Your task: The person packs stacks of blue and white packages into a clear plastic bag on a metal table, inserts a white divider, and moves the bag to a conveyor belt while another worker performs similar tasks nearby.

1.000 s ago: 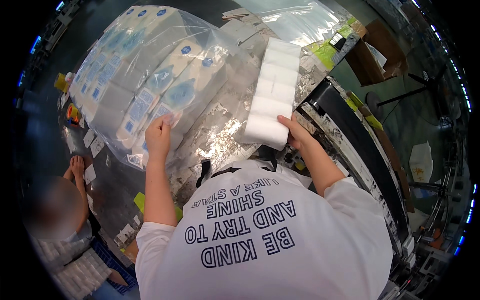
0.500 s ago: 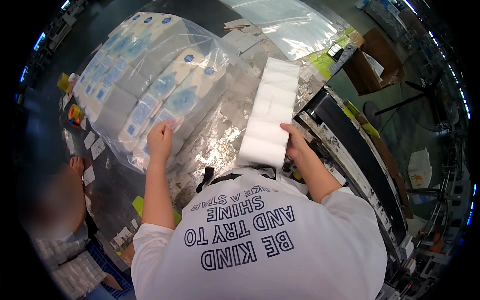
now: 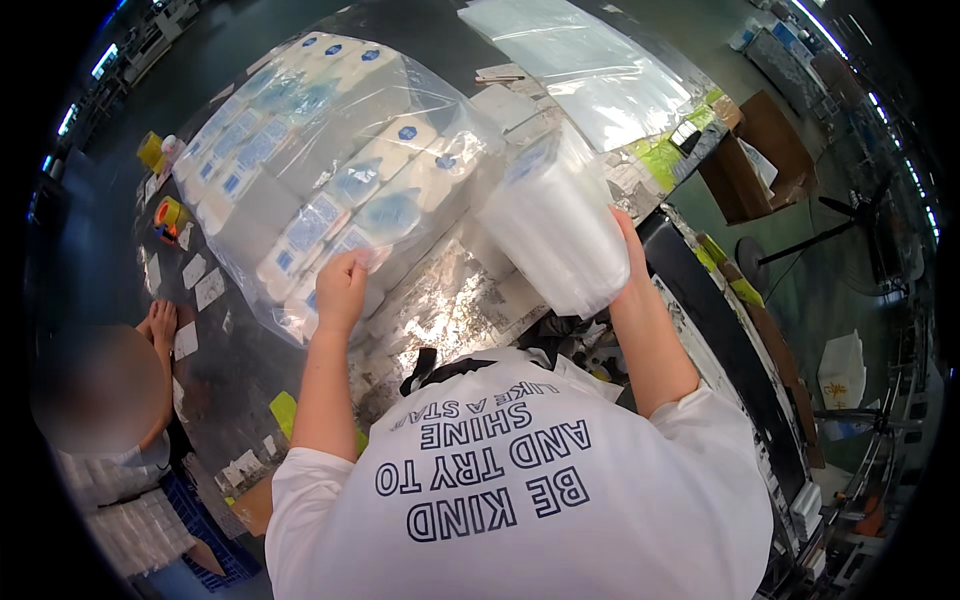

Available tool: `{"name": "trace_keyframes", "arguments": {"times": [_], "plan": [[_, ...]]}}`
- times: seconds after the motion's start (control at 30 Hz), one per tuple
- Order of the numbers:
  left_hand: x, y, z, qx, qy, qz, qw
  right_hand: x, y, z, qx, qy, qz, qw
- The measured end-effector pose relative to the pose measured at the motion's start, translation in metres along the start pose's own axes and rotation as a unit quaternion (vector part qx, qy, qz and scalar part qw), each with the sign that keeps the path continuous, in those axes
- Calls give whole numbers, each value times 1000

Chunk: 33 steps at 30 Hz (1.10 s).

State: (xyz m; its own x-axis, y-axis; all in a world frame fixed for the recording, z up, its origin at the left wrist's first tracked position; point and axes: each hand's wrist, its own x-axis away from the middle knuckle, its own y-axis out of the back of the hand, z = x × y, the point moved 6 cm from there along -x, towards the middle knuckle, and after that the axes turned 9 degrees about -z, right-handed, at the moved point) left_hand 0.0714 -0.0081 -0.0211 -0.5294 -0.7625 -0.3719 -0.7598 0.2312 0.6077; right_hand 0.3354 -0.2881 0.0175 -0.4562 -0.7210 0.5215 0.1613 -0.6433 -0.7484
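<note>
A large clear plastic bag (image 3: pixel 450 105) lies on the worktable, filled with rows of white and blue tissue packs (image 3: pixel 245 215). My left hand (image 3: pixel 341 292) is closed in a pinch at the bag's near edge, with the film between thumb and fingers. To its right, my right hand (image 3: pixel 634 275) grips a wrapped white tissue pack (image 3: pixel 560 240) from its right side. That pack is tilted, and its far end, with a blue mark, reaches the bag's mouth. Loose film there blurs the line between bag and pack. Most of my right fingers are hidden by the pack.
Flat clear plastic bags (image 3: pixel 590 75) lie stacked at the far side. A black conveyor belt (image 3: pixel 705 320) runs along the right, near a cardboard box (image 3: pixel 750 170) and a fan (image 3: pixel 840 215). Tape rolls (image 3: pixel 170 212) and a co-worker's hands (image 3: pixel 161 322) are at the left table edge.
My right hand has turned and tilted the tissue pack, shifting it slightly right; its ribbed white face no longer points up. My left hand keeps its pinch on the bag. The whole view has shifted slightly.
</note>
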Motion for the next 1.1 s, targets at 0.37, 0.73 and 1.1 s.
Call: {"name": "trace_keyframes", "arguments": {"times": [0.37,0.73,1.1], "plan": [[-29,47,-47,272,194,43,941,50,-65,1,166,180,251,936],[7,147,-175,29,-178,-92,979,-32,-89,-116,324,5,264,909],[17,117,-172,34,-173,-81,981,-72,-96,-210,494,-87,203,841]]}}
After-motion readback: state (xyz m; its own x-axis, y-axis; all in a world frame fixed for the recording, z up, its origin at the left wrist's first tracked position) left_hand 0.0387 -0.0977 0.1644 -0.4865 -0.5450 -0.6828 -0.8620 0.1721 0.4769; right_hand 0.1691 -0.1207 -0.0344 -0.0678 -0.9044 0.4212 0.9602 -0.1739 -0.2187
